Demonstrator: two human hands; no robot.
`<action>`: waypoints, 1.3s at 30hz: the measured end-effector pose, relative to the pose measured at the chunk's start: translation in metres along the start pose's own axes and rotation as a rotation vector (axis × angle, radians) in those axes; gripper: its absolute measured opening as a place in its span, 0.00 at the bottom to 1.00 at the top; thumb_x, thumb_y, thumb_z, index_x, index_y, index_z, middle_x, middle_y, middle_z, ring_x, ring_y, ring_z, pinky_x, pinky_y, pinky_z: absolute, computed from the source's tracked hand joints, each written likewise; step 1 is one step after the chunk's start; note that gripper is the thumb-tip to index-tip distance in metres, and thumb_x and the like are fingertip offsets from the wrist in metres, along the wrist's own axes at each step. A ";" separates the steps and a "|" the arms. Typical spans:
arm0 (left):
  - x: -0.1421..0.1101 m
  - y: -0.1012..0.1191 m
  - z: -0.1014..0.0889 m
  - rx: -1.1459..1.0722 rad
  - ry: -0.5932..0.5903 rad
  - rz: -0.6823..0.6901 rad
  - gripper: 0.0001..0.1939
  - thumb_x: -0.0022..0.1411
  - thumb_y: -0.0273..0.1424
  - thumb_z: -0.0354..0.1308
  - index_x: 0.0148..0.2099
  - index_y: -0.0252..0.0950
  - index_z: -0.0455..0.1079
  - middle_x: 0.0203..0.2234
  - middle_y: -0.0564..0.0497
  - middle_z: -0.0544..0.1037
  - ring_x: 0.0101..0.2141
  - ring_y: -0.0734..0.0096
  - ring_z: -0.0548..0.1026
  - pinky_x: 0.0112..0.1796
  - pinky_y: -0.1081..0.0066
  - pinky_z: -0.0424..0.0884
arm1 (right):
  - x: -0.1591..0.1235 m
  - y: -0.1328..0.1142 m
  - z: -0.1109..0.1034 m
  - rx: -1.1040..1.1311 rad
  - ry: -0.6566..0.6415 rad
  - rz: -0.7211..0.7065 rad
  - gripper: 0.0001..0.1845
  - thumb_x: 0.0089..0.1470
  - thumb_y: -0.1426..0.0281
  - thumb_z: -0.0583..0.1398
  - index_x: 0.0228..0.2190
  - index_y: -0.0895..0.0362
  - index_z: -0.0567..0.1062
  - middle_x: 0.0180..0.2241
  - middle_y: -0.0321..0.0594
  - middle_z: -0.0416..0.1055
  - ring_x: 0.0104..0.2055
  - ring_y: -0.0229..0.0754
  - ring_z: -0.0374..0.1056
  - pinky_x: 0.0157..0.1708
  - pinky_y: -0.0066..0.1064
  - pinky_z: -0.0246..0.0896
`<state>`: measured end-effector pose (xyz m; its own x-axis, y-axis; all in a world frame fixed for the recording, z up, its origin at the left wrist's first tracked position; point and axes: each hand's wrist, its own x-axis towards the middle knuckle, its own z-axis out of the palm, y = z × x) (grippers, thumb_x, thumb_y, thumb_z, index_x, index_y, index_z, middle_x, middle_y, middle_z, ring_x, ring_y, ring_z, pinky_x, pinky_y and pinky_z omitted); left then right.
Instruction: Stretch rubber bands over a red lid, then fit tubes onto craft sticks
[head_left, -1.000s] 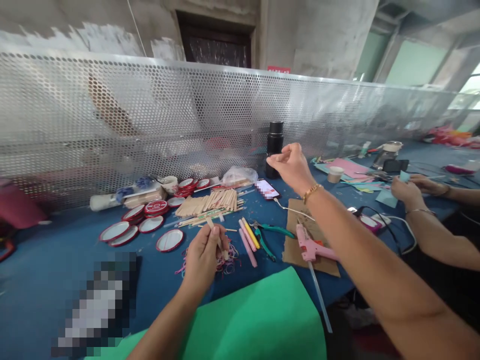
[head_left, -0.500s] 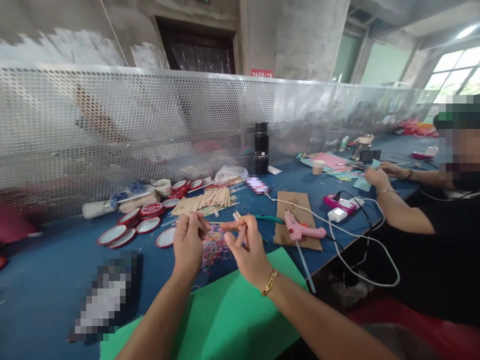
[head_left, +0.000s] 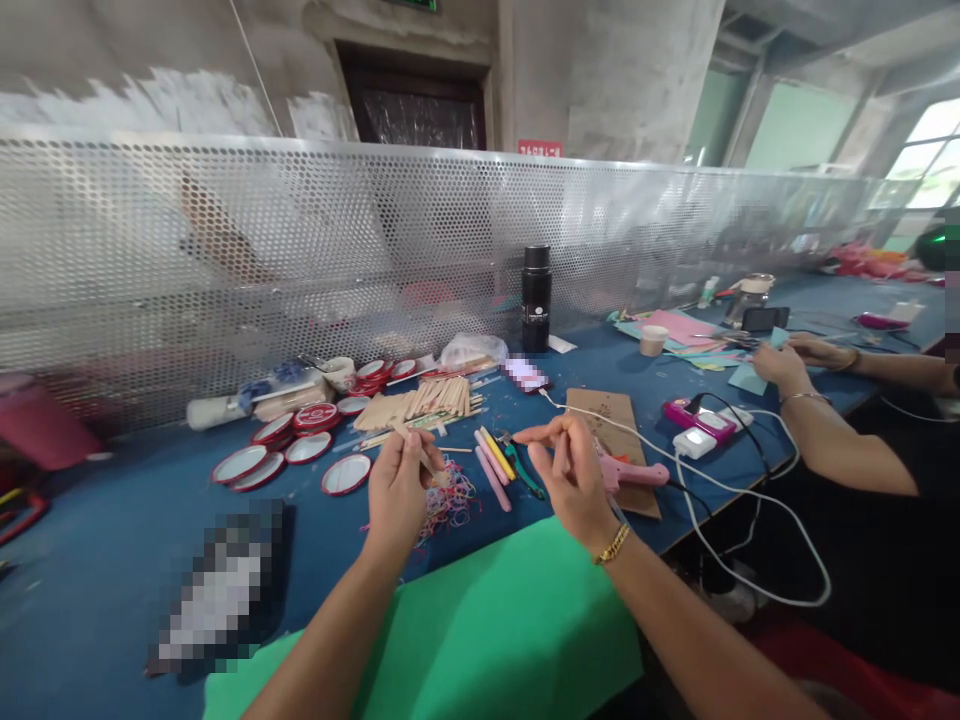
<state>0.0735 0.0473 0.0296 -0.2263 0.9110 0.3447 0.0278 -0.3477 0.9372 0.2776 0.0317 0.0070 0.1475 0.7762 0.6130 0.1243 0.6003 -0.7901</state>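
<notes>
My left hand [head_left: 401, 485] is closed in a pinch on a pale wooden craft stick [head_left: 406, 434], mostly hidden by the fingers. My right hand [head_left: 570, 475] is raised beside the pink glue gun [head_left: 634, 474], index finger stretched to the left and the others loosely bent, with nothing visible in it. Between the hands lie pink and yellow rods [head_left: 491, 468], teal-handled pliers [head_left: 525, 475] and a tangle of coloured loops [head_left: 454, 500]. Beneath my forearms is a green sheet [head_left: 495, 620].
Craft sticks [head_left: 427, 402] are piled behind my left hand, with red-rimmed round lids [head_left: 346, 475] to their left. A black bottle [head_left: 535, 300] stands by the perforated metal screen [head_left: 337, 240]. A white cable [head_left: 750, 490] loops at right, near a co-worker's hands [head_left: 780, 365] holding blue paper.
My hands have moved apart, the right one going right towards the glue gun. The rods and pliers between them now show. The view has shifted slightly left.
</notes>
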 end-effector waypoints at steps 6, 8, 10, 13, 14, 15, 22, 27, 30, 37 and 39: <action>-0.002 0.006 0.014 -0.023 -0.082 -0.123 0.20 0.63 0.50 0.59 0.35 0.37 0.71 0.20 0.54 0.75 0.19 0.74 0.67 0.21 0.75 0.61 | 0.041 -0.051 0.054 0.581 0.190 0.193 0.10 0.63 0.59 0.58 0.38 0.50 0.63 0.34 0.38 0.79 0.39 0.44 0.78 0.47 0.43 0.71; -0.003 0.009 0.018 -0.036 -0.100 -0.156 0.21 0.61 0.52 0.59 0.34 0.37 0.71 0.19 0.55 0.74 0.18 0.75 0.66 0.21 0.75 0.61 | 0.054 -0.065 0.073 0.788 0.213 0.258 0.11 0.64 0.56 0.54 0.40 0.51 0.65 0.32 0.38 0.78 0.36 0.42 0.77 0.44 0.41 0.71; -0.005 0.010 0.020 -0.053 -0.098 -0.182 0.22 0.60 0.52 0.60 0.33 0.37 0.71 0.17 0.57 0.71 0.18 0.75 0.64 0.21 0.76 0.60 | 0.063 -0.069 0.089 0.879 0.210 0.300 0.17 0.65 0.54 0.50 0.42 0.52 0.69 0.28 0.37 0.75 0.30 0.41 0.73 0.38 0.38 0.71; -0.007 0.007 0.018 -0.080 -0.067 -0.209 0.22 0.59 0.53 0.60 0.32 0.37 0.69 0.17 0.59 0.69 0.17 0.77 0.62 0.21 0.76 0.59 | 0.071 -0.058 0.106 0.786 0.179 0.280 0.23 0.64 0.51 0.49 0.38 0.53 0.75 0.20 0.31 0.64 0.21 0.37 0.61 0.28 0.32 0.65; -0.008 0.006 0.016 -0.086 -0.055 -0.216 0.23 0.59 0.54 0.60 0.33 0.37 0.68 0.17 0.58 0.70 0.17 0.77 0.62 0.21 0.76 0.58 | 0.072 -0.051 0.108 0.716 0.176 0.264 0.23 0.64 0.52 0.49 0.35 0.53 0.76 0.20 0.32 0.64 0.21 0.37 0.59 0.26 0.32 0.63; -0.009 0.004 0.013 -0.090 -0.047 -0.224 0.24 0.59 0.54 0.59 0.33 0.37 0.68 0.18 0.58 0.70 0.17 0.77 0.62 0.20 0.76 0.58 | 0.072 -0.043 0.110 0.636 0.182 0.242 0.22 0.63 0.54 0.50 0.31 0.53 0.76 0.21 0.33 0.64 0.21 0.36 0.59 0.25 0.31 0.61; -0.023 -0.005 -0.001 -0.071 -0.125 -0.295 0.24 0.58 0.56 0.61 0.34 0.37 0.69 0.20 0.55 0.76 0.17 0.75 0.67 0.20 0.76 0.60 | 0.041 -0.007 0.085 0.256 -0.045 0.029 0.08 0.58 0.69 0.58 0.33 0.54 0.78 0.30 0.36 0.75 0.32 0.40 0.72 0.33 0.33 0.68; -0.025 -0.009 -0.006 -0.048 -0.211 -0.277 0.24 0.58 0.56 0.62 0.32 0.38 0.70 0.18 0.55 0.75 0.17 0.74 0.66 0.20 0.75 0.60 | 0.016 -0.002 0.070 0.083 -0.119 -0.013 0.04 0.59 0.70 0.59 0.32 0.54 0.73 0.26 0.35 0.73 0.30 0.42 0.73 0.34 0.35 0.70; -0.026 -0.012 -0.008 -0.006 -0.255 -0.223 0.23 0.61 0.55 0.60 0.31 0.38 0.69 0.18 0.56 0.72 0.17 0.74 0.65 0.20 0.74 0.61 | 0.010 -0.005 0.070 -0.031 -0.112 -0.093 0.04 0.57 0.70 0.60 0.30 0.53 0.72 0.27 0.37 0.72 0.29 0.43 0.71 0.32 0.35 0.68; -0.031 -0.015 -0.007 0.067 -0.305 -0.171 0.24 0.64 0.54 0.56 0.31 0.39 0.68 0.17 0.59 0.65 0.18 0.74 0.61 0.20 0.74 0.58 | 0.009 -0.015 0.073 -0.118 -0.084 -0.261 0.05 0.57 0.71 0.60 0.29 0.52 0.72 0.26 0.36 0.72 0.29 0.42 0.70 0.40 0.41 0.67; -0.032 -0.014 -0.007 0.082 -0.302 -0.168 0.24 0.64 0.54 0.56 0.30 0.39 0.68 0.17 0.58 0.65 0.18 0.74 0.61 0.20 0.74 0.57 | 0.009 -0.016 0.074 -0.135 -0.071 -0.287 0.06 0.59 0.72 0.60 0.29 0.52 0.72 0.26 0.35 0.73 0.29 0.42 0.70 0.45 0.44 0.66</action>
<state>0.0739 0.0218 0.0053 0.0637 0.9827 0.1736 0.0957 -0.1792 0.9791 0.2044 0.0435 0.0243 0.0190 0.5936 0.8045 0.2808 0.7691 -0.5741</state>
